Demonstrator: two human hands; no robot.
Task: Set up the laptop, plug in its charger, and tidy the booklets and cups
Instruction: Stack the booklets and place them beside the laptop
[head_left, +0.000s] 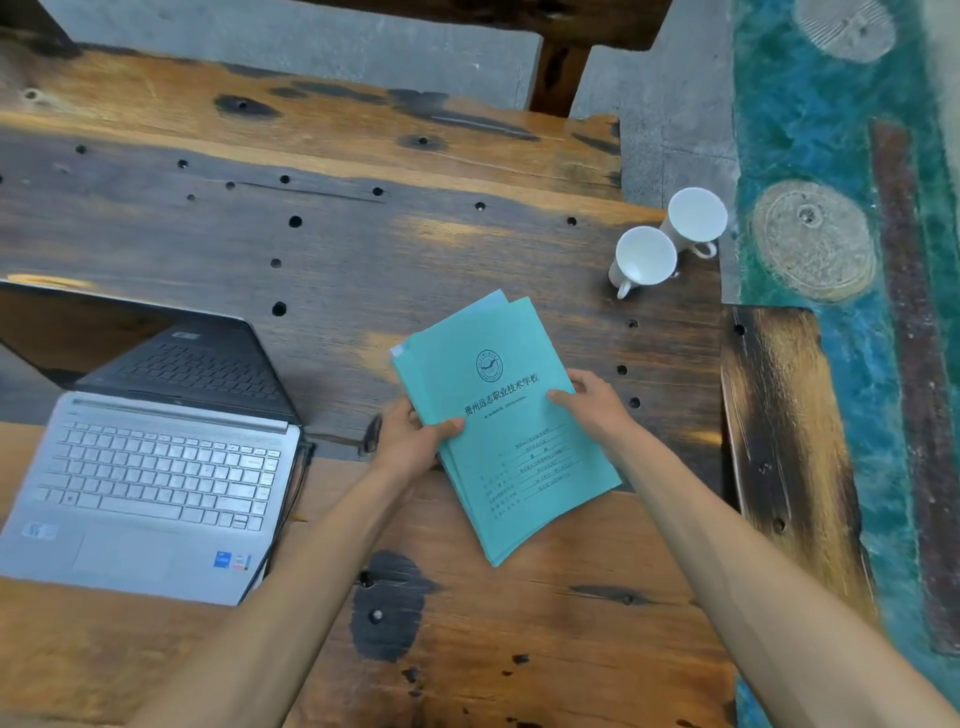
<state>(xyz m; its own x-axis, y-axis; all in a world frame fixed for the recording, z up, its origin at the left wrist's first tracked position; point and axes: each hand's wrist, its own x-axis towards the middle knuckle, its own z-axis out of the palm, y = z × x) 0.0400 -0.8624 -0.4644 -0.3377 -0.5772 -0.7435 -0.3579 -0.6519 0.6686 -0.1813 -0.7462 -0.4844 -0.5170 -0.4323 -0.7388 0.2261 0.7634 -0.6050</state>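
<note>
A stack of teal booklets (498, 431) is held over the middle of the wooden table (322, 249), its edges slightly fanned at the top. My left hand (410, 439) grips the stack's left edge, thumb on the cover. My right hand (595, 402) grips the right edge. An open silver laptop (150, 488) sits at the left with a dark screen, and a black cable (291, 499) runs along its right side. Two white cups (644, 260) (696, 218) stand side by side near the table's far right corner.
The table's right edge drops to a teal patterned floor (841, 332) with round stone discs. A concrete bench (322, 47) lies beyond the far edge. Bolt holes dot the dark plank across the table's centre.
</note>
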